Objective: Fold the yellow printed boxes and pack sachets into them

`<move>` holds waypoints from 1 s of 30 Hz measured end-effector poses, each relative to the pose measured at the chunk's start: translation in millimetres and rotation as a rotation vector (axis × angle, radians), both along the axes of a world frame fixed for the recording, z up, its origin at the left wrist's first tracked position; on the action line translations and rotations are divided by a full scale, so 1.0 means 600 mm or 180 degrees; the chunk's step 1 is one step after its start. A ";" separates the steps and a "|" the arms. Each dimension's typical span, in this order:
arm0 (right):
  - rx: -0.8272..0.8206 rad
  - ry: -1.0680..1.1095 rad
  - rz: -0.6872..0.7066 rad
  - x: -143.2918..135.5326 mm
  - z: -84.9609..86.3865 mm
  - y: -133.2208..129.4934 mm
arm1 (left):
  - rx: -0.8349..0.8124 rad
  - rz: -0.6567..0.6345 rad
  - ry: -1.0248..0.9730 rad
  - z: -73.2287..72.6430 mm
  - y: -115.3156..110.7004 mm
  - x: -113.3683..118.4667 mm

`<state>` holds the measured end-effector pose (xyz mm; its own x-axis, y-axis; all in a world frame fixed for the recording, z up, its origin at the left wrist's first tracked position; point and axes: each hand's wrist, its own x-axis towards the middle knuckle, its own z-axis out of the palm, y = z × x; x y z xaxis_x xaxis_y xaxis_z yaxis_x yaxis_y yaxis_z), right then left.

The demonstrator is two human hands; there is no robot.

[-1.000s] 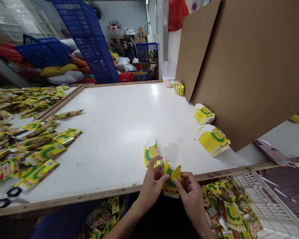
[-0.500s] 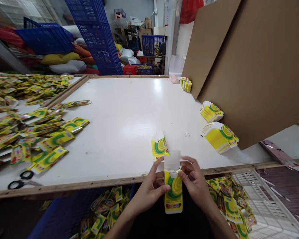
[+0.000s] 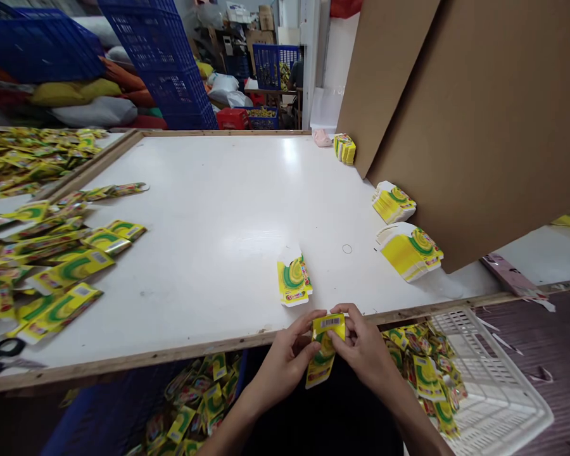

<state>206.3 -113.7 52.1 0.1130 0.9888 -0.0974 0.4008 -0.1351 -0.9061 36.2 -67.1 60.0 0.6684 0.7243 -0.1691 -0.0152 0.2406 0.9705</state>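
A small yellow and green cardboard box (image 3: 323, 354) is held upright between both hands, just off the table's front edge. Its top shows a barcode, and no raised flap stands up. My left hand (image 3: 292, 354) grips the left side with thumb in front and fingers behind. On the right side and top edge, my right hand (image 3: 361, 342) pinches it, its thumb across the front. Beyond the hands, a few flat yellow cartons (image 3: 294, 278) lie on the white table (image 3: 209, 253).
Stacks of flat cartons (image 3: 411, 250) lean by large cardboard sheets (image 3: 479, 126) at right. Many filled boxes (image 3: 66, 269) lie heaped at left, near black scissors (image 3: 9, 354). Below the edge are a white crate (image 3: 503, 392) and a blue crate (image 3: 99, 405) holding more boxes.
The white flap that stood up from the box's top has been folded down, and the barcode end now shows. Both hands have closed in round the top. The view has shifted slightly.
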 end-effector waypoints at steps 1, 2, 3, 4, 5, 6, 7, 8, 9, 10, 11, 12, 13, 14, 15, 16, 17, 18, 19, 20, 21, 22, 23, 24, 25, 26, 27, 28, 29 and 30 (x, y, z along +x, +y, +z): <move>0.0022 -0.0152 -0.0037 -0.002 -0.003 0.001 | -0.0018 0.0023 0.0006 0.001 0.000 0.000; 0.0054 -0.0239 -0.0069 -0.003 -0.005 0.002 | -0.0048 0.0062 0.0003 0.001 0.001 -0.001; 0.0089 -0.0240 -0.0085 -0.004 -0.007 0.002 | -0.0097 0.0102 -0.0021 0.002 0.003 -0.002; 0.0118 -0.0161 -0.0075 -0.005 -0.009 0.001 | -0.0160 0.0138 -0.0071 0.001 0.004 -0.004; 0.0137 -0.0028 -0.0042 -0.005 -0.011 0.001 | -0.0231 0.0160 -0.0132 0.001 0.006 -0.005; 0.0147 0.0122 0.0012 -0.005 -0.012 0.000 | -0.0299 0.0171 -0.0193 0.000 0.008 -0.007; 0.0165 0.0245 0.0053 -0.004 -0.013 0.000 | -0.0358 0.0179 -0.0248 -0.001 0.009 -0.008; 0.0215 0.0305 0.0048 -0.004 -0.013 0.000 | -0.0398 0.0190 -0.0286 -0.002 0.010 -0.008; 0.0300 0.0301 -0.0006 -0.004 -0.013 0.001 | -0.0415 0.0203 -0.0303 -0.003 0.009 -0.007; 0.0407 0.0277 -0.0095 -0.004 -0.013 0.002 | -0.0413 0.0219 -0.0305 -0.005 0.007 -0.004; 0.0510 0.0285 -0.0196 -0.003 -0.012 0.002 | -0.0387 0.0230 -0.0308 -0.006 0.005 -0.001; 0.0575 0.0337 -0.0280 -0.002 -0.010 0.001 | -0.0344 0.0217 -0.0329 -0.008 0.001 0.004; 0.0589 0.0417 -0.0334 0.002 -0.007 -0.002 | -0.0287 0.0163 -0.0347 -0.010 -0.001 0.009; 0.0548 0.0477 -0.0351 0.010 -0.004 -0.007 | -0.0191 0.0100 -0.0334 -0.012 -0.002 0.014; 0.0474 0.0450 -0.0350 0.023 0.000 -0.014 | -0.0014 0.0077 -0.0261 -0.014 0.001 0.018; 0.0391 0.0304 -0.0361 0.040 0.005 -0.024 | 0.0271 0.0124 -0.0110 -0.018 0.008 0.020; 0.0325 0.0011 -0.0403 0.061 0.010 -0.034 | 0.0652 0.0251 0.0124 -0.022 0.019 0.020; 0.0285 -0.0436 -0.0489 0.085 0.014 -0.046 | 0.1097 0.0446 0.0420 -0.028 0.035 0.018; 0.0249 -0.0919 -0.0692 0.107 0.017 -0.057 | 0.1570 0.0683 0.0737 -0.036 0.054 0.015; 0.0264 -0.1333 -0.1007 0.126 0.018 -0.065 | 0.1951 0.0867 0.1026 -0.046 0.073 0.010; 0.0245 -0.1558 -0.1162 0.139 0.018 -0.071 | 0.2195 0.0938 0.1241 -0.056 0.092 0.005; 0.0218 -0.1576 -0.1192 0.145 0.015 -0.072 | 0.2322 0.0894 0.1402 -0.066 0.108 -0.001; 0.0171 -0.1414 -0.1120 0.141 0.011 -0.069 | 0.2378 0.0808 0.1520 -0.075 0.119 -0.006; 0.0113 -0.1118 -0.0995 0.130 0.005 -0.061 | 0.2403 0.0746 0.1585 -0.082 0.126 -0.010; 0.0041 -0.0748 -0.0864 0.112 -0.002 -0.049 | 0.2408 0.0694 0.1619 -0.088 0.128 -0.014; -0.0008 -0.0381 -0.0801 0.090 -0.010 -0.033 | 0.2414 0.0676 0.1628 -0.091 0.127 -0.016; -0.0012 -0.0054 -0.0804 0.066 -0.018 -0.016 | 0.2425 0.0685 0.1623 -0.092 0.124 -0.018; 0.0018 0.0239 -0.0840 0.043 -0.025 0.002 | 0.2439 0.0694 0.1615 -0.092 0.120 -0.020; 0.0045 0.0510 -0.0886 0.022 -0.032 0.019 | 0.2456 0.0702 0.1609 -0.091 0.116 -0.021; 0.0071 0.0730 -0.0902 0.004 -0.039 0.034 | 0.2474 0.0709 0.1598 -0.090 0.114 -0.023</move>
<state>208.5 -93.0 28.9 0.3607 0.9235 -0.1307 0.1363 -0.1908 -0.9721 22.5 1.2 6.2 0.4817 0.8569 0.1836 0.4793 -0.4331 0.7634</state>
